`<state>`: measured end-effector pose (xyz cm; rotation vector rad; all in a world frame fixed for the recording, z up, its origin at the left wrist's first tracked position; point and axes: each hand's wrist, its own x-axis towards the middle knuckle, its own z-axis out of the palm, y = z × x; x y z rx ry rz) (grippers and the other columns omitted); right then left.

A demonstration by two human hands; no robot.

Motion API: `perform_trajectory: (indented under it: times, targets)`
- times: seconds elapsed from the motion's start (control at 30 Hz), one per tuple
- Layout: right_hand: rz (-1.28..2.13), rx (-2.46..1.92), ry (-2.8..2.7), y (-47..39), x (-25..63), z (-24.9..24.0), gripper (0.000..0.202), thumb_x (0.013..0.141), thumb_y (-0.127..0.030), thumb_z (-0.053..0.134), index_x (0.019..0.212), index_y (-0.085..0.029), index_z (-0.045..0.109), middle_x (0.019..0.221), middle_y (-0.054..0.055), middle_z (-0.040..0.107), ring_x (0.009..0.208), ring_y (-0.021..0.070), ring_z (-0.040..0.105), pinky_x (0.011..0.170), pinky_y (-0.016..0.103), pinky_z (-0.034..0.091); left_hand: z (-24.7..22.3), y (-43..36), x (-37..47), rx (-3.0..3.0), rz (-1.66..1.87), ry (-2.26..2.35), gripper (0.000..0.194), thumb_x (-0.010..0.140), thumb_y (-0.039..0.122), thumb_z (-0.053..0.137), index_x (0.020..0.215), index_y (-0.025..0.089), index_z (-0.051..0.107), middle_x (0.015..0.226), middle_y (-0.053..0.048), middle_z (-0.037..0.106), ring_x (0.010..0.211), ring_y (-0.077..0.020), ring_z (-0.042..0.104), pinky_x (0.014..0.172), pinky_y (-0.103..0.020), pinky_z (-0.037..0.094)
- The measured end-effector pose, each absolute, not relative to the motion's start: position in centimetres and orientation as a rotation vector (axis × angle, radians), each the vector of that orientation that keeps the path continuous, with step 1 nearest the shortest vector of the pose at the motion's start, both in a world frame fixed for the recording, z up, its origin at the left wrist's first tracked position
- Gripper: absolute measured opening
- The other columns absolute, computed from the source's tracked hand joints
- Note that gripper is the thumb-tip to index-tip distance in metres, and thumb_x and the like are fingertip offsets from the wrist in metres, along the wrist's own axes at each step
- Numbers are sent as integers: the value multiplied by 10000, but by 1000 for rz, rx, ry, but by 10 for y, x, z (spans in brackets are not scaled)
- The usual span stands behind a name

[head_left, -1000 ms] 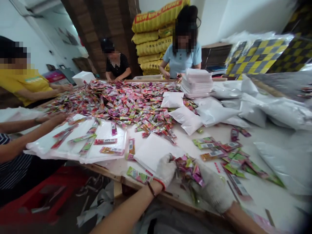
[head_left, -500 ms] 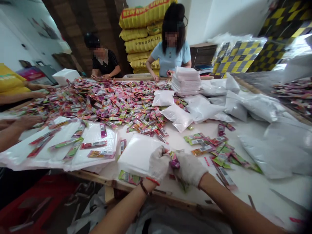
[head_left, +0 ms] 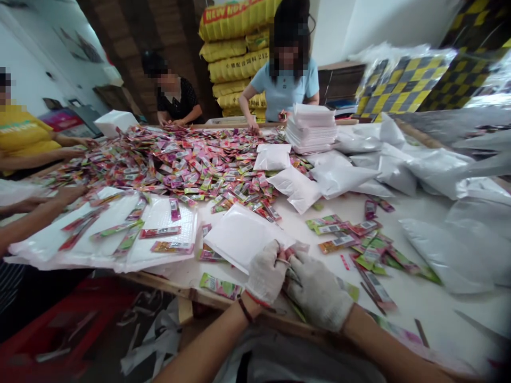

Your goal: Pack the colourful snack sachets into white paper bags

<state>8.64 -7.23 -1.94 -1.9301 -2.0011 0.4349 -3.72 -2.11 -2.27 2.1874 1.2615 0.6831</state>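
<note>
A white bubble mailer (head_left: 243, 234) lies tilted in front of me, its near right edge at my fingertips. My left hand (head_left: 266, 274), in a white knit glove with bare fingertips, is closed on that edge. My gloved right hand (head_left: 321, 290) is beside it, fingers bent together at the mailer's mouth. Bits of green sachets show beneath my right fingers, so it appears closed around small sachets; most of them are hidden. A green and pink sachet (head_left: 221, 285) lies near the table edge, left of my left hand.
A large heap of colourful sachets (head_left: 191, 159) covers the far table. Filled white mailers (head_left: 343, 175) lie to the right, behind a loose sachet pile (head_left: 369, 244). Fanned mailers (head_left: 131, 234) with sachets on top lie left. A mailer stack (head_left: 311, 130) stands far off. Several co-workers surround the table.
The mailer has been lifted and turned, its far corner raised. Both hands have come together at its edge. The purple sachet seen between them is now hidden. The view has shifted slightly.
</note>
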Motion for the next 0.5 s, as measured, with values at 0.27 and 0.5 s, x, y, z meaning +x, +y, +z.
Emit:
perform_trajectory:
  times: [0.27, 0.5]
  targets:
    - [846, -1588, -1769, -42, 105, -38, 269, 764, -244, 526, 996, -148, 622, 962, 76, 638, 856, 200, 578, 769, 301, 451, -21, -17, -41, 1917, 792, 1152, 168, 833, 200, 449, 739, 175, 586, 666, 18, 570, 618, -97, 478, 591, -201, 344]
    - [877, -1538, -1629, -34, 96, -7, 211, 737, -205, 522, 873, -167, 678, 791, 34, 668, 708, 158, 560, 706, 291, 469, 1, -5, -28, 1085, 784, 1043, 185, 700, 287, 643, 655, 155, 523, 463, 76, 408, 419, -49, 346, 418, -173, 264]
